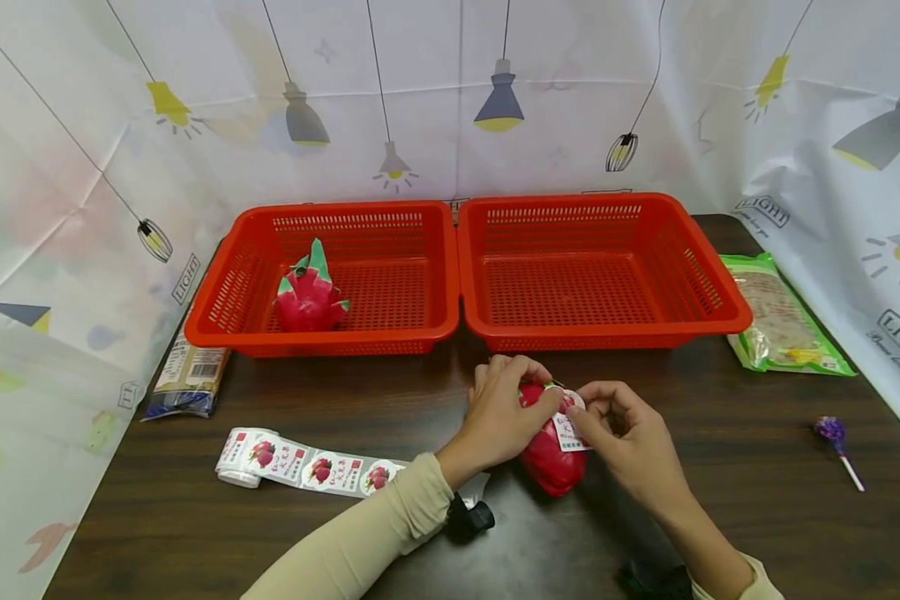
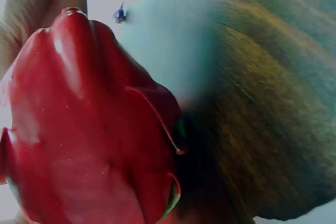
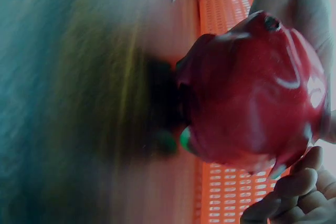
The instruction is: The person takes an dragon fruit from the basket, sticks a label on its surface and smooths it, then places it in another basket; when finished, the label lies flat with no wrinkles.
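A dragon fruit, red with a glossy skin, lies on the table between my hands in the head view. My left hand grips its upper left side, thumb across the top. A white label with fruit pictures and red writing sits on its upper right. At the label's edge, my right hand pinches with thumb and bent fingers. Both wrist views show the fruit's underside close up, green-tipped scales along it. Curled fingers lie near the fruit in the right wrist view.
Two red baskets stand side by side behind; the left one holds another dragon fruit. A label roll trails under my left forearm. Packets lie at left and right. A purple lollipop is far right.
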A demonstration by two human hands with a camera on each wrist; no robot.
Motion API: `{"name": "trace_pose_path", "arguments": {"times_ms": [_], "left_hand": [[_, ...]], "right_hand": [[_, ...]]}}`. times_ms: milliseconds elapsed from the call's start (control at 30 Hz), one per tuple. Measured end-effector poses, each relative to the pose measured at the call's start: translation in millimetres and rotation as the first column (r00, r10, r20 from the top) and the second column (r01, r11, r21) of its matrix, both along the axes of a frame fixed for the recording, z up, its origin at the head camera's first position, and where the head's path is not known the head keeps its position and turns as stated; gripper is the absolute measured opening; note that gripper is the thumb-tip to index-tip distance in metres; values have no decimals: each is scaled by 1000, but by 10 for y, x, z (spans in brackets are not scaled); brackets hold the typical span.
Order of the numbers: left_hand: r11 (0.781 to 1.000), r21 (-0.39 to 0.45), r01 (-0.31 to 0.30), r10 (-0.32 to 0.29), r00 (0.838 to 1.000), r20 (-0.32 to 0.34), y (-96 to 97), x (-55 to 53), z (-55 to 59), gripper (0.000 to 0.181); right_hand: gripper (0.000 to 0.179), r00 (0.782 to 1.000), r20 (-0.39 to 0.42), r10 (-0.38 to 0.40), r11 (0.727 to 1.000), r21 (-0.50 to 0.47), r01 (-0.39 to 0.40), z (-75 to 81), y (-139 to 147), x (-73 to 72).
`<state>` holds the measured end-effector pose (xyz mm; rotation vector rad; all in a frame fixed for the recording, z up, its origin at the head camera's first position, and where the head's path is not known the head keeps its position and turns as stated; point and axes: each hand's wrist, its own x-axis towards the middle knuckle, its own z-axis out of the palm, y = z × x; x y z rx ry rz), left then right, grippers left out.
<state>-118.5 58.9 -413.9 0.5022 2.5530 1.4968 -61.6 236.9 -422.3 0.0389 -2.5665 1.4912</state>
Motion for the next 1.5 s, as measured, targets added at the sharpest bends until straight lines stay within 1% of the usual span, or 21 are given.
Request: {"name": "trace_pose_path", "arguments": {"times_ms": [133, 267, 367, 500, 700, 833, 900, 967, 1033, 1100, 1133, 1200, 1267, 1300, 1333, 1400, 1500], "left_hand": [[1000, 13, -11, 11, 1000, -23, -11, 16, -22, 20], [999, 30, -28, 29, 999, -45, -17, 21, -55, 19], [998, 52, -36, 39, 997, -61, -21, 23, -81, 18], [996, 81, -37, 43, 996, -83, -30, 31, -114, 18], [993, 107, -39, 50, 994, -100, -54, 45, -160, 20], [992, 120, -40, 51, 995, -89, -62, 51, -181, 23], [989, 140, -43, 55, 995, -82, -75, 60, -195, 26], [983, 175, -54, 66, 996, -61, -102, 88, -205, 31], [974, 217, -69, 78, 996, -33, -141, 135, -216, 35], [965, 250, -80, 79, 997, 13, -184, 198, -216, 36], [964, 253, -85, 77, 996, 39, -203, 231, -214, 38], [969, 235, -81, 62, 994, 89, -231, 295, -211, 50], [978, 197, -64, 37, 990, 135, -241, 346, -204, 70], [983, 173, -55, 29, 989, 148, -237, 364, -203, 79], [987, 154, -46, 22, 987, 157, -218, 381, -202, 88], [992, 124, -35, 15, 987, 163, -184, 410, -201, 100], [996, 77, -43, 33, 991, 132, -146, 425, -215, 111]], "right_hand": [[26, 998, -6, 60, 998, 24, -60, -14, 45, 19], [32, 991, 1, 136, 990, 32, -136, -13, 75, 34], [35, 985, 1, 174, 984, 30, -174, -10, 81, 34], [39, 980, -3, 198, 980, 30, -197, -13, 86, 31], [47, 975, 36, 218, 975, 25, -219, -13, 115, 37], [50, 972, 47, 229, 973, 4, -229, -31, 129, 34], [50, 972, 50, 229, 973, -8, -229, -40, 129, 30], [46, 970, 57, 236, 971, -43, -234, -48, 132, 27], [40, 964, 77, 254, 963, -114, -245, -52, 139, 19], [33, 955, 110, 274, 947, -207, -248, -51, 152, 8], [31, 949, 127, 290, 932, -263, -250, -51, 161, -1], [29, 932, 170, 320, 901, -359, -244, -53, 175, -23], [28, 916, 212, 341, 879, -416, -231, -58, 184, -45], [27, 907, 231, 351, 870, -438, -225, -62, 184, -57], [27, 901, 250, 356, 867, -447, -218, -57, 192, -62], [27, 891, 280, 358, 870, -446, -209, -45, 200, -67], [32, 881, 300, 365, 873, -438, -213, -23, 195, -77]]}}
